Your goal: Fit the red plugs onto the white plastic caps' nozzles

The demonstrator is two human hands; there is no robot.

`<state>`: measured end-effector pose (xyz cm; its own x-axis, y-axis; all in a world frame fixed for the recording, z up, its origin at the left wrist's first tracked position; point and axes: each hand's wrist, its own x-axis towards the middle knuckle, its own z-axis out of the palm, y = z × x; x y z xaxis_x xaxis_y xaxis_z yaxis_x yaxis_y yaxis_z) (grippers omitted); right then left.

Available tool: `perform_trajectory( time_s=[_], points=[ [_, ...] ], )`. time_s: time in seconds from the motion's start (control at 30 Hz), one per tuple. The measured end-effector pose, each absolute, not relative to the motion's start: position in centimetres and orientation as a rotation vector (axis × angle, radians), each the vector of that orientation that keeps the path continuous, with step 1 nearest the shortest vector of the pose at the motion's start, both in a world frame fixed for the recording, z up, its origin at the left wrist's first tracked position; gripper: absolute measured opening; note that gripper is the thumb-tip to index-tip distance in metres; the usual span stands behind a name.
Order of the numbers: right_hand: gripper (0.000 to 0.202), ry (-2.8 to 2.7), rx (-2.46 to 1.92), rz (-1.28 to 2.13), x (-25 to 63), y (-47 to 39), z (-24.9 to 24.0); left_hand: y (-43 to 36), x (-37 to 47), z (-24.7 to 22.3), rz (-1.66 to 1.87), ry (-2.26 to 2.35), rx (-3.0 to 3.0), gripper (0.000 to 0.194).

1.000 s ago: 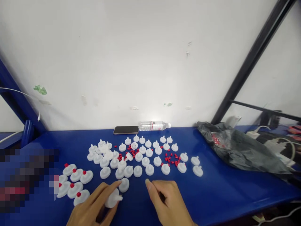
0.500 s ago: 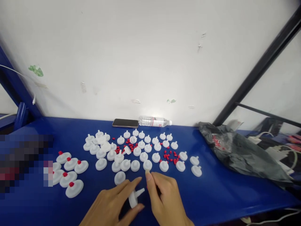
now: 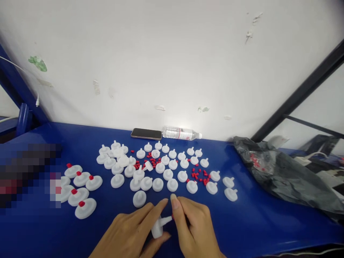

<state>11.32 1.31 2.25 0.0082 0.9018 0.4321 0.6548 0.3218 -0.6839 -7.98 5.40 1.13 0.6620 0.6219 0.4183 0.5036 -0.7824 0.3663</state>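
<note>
My left hand [image 3: 131, 229] grips a white disc with a nozzle [image 3: 157, 228] between thumb and fingers, its nozzle pointing right. Close beside it, my right hand [image 3: 195, 225] is pinched on a small red cap [image 3: 172, 217], mostly hidden by the fingers, at the nozzle's tip. Ahead on the blue table, many white discs stand with nozzles up, the nearest one [image 3: 139, 199] just beyond my left hand. Loose red caps [image 3: 197, 175] lie among them. At the left, several discs carry red caps on their nozzles, such as the front one [image 3: 85, 208].
A phone [image 3: 146, 134] and a clear plastic bottle [image 3: 181, 133] lie at the back of the blue table [image 3: 258, 222], along the white wall. A dark plastic bag [image 3: 279, 179] lies at the right, with a clear bag of red pieces [image 3: 259, 163] on it.
The red cap in my right hand now meets the nozzle tip, where there was a gap before. The camera view has shifted slightly.
</note>
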Motion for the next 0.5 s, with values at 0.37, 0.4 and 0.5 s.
perform_trajectory(
  time_s=[0.37,0.4,0.5],
  points=[
    [0.042,-1.822,-1.426,0.341,11.2,1.4,2.2,5.2,-7.6,2.6,0.799,0.904,2.608,0.034],
    [0.042,-1.834,-1.419,0.331,11.2,1.3,2.2,5.2,-7.6,2.6,0.805,0.898,2.607,0.034],
    [0.041,-1.860,-1.393,0.316,11.3,1.3,2.0,5.1,-7.5,2.6,0.894,0.944,2.587,0.035]
  ],
)
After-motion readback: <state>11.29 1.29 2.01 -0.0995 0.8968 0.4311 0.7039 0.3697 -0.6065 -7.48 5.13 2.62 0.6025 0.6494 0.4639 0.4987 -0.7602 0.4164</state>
